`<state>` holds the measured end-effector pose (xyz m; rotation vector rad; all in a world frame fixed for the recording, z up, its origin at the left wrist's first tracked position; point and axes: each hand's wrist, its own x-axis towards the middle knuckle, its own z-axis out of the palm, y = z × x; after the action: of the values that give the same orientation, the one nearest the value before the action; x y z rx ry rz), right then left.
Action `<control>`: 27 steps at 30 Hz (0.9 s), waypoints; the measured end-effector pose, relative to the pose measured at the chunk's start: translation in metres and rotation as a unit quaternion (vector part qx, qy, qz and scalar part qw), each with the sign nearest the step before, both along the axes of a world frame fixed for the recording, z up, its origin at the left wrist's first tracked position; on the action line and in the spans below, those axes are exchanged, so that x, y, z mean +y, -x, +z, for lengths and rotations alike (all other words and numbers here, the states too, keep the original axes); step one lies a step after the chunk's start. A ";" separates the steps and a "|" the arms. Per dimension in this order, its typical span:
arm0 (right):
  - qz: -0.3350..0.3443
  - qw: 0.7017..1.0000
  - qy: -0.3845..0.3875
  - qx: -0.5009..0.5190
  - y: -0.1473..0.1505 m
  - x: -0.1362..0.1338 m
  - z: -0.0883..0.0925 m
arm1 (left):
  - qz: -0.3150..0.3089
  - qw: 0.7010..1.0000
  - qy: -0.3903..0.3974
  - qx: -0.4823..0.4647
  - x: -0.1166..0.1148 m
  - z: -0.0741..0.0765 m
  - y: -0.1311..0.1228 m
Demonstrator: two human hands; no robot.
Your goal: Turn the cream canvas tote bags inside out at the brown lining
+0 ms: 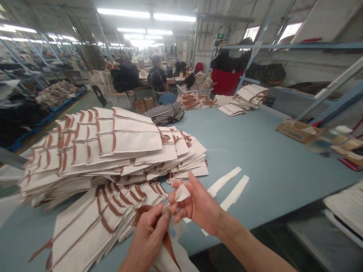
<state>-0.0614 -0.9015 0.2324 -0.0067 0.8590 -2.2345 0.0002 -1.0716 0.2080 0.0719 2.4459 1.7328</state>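
My left hand (150, 236) pinches a cream fabric piece with brown edging (171, 247) between thumb and fingertips. The rest of that piece hangs down toward the bottom edge of the view. Close beside it, my right hand (200, 206) is turned palm toward me, its fingers curled around the end of a small white strip (182, 193) and its thumb raised. Whether this strip joins the cream piece is hidden by the fingers. Two loose white strips (234, 192) lie on the table just behind my right hand.
A tall stack of cream panels with brown trim (133, 139) covers the table's left side, with a lower pile (82, 226) before it. Dark grey pieces (166, 113) lie behind. On the blue-green table (272, 162), a cardboard box (297, 130) stands right. Several people sit farther back.
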 end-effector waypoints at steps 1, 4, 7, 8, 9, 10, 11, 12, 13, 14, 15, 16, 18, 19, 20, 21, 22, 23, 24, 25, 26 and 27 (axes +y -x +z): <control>-0.005 1.000 0.010 -0.007 -0.002 0.001 0.001 | -0.006 1.000 0.000 -0.001 -0.002 0.000 -0.003; -0.019 1.000 0.008 0.015 -0.010 0.005 0.008 | -0.033 0.999 -0.002 -0.007 -0.005 0.004 -0.010; -0.016 0.997 -0.048 0.063 -0.018 0.008 0.015 | -0.053 0.999 0.000 0.012 -0.005 0.009 -0.015; -0.021 0.994 -0.073 0.080 -0.020 0.008 0.017 | -0.054 0.998 0.005 0.021 -0.005 0.010 -0.016; -0.027 0.990 -0.098 0.098 -0.021 0.009 0.018 | -0.053 0.998 0.012 0.029 -0.004 0.010 -0.017; -0.032 0.985 -0.121 0.116 -0.022 0.010 0.019 | -0.047 0.998 0.021 0.034 -0.004 0.010 -0.018; -0.034 0.980 -0.142 0.133 -0.022 0.011 0.019 | -0.039 0.998 0.030 0.036 -0.003 0.009 -0.019; -0.035 0.975 -0.160 0.148 -0.022 0.012 0.018 | -0.031 0.998 0.037 0.035 -0.003 0.009 -0.020; -0.034 0.970 -0.176 0.164 -0.022 0.013 0.017 | -0.026 0.998 0.041 0.034 -0.002 0.008 -0.022; -0.032 0.965 -0.192 0.178 -0.022 0.014 0.016 | -0.022 0.998 0.043 0.032 -0.001 0.008 -0.023; -0.032 0.960 -0.205 0.190 -0.022 0.015 0.015 | -0.020 0.998 0.043 0.031 0.001 0.008 -0.024; -0.036 0.955 -0.214 0.200 -0.022 0.015 0.014 | -0.016 0.998 0.043 0.031 0.002 0.008 -0.025; -0.053 0.950 -0.222 0.211 -0.022 0.015 0.011 | 0.004 0.999 0.043 0.032 0.005 0.009 -0.027; -0.064 0.951 -0.218 0.211 -0.023 0.014 0.011 | 0.015 0.998 0.044 0.034 0.006 0.009 -0.027; -0.076 0.952 -0.209 0.209 -0.025 0.012 0.010 | 0.019 0.998 0.045 0.036 0.007 0.010 -0.026; -0.084 0.954 -0.197 0.208 -0.026 0.011 0.010 | 0.016 0.998 0.044 0.039 0.008 0.009 -0.026; -0.087 0.957 -0.186 0.207 -0.028 0.009 0.010 | 0.014 0.998 0.041 0.041 0.009 0.009 -0.025; -0.086 0.958 -0.176 0.207 -0.029 0.007 0.010 | 0.018 0.998 0.036 0.040 0.010 0.009 -0.024; -0.087 0.959 -0.173 0.209 -0.031 0.005 0.010 | 0.036 0.998 0.028 0.036 0.011 0.009 -0.024; -0.092 0.957 -0.178 0.212 -0.032 0.003 0.010 | 0.068 0.997 0.018 0.029 0.012 0.010 -0.024; -0.102 0.952 -0.189 0.216 -0.033 0.002 0.010 | 0.109 0.994 0.004 0.016 0.014 0.011 -0.025; -0.111 0.947 -0.205 0.221 -0.033 0.002 0.010 | 0.146 0.989 -0.013 -0.002 0.015 0.013 -0.027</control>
<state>-0.0282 -0.8998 0.2424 -0.2336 1.6293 -2.2494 0.0268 -1.0571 0.2207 -0.3023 2.5352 1.8727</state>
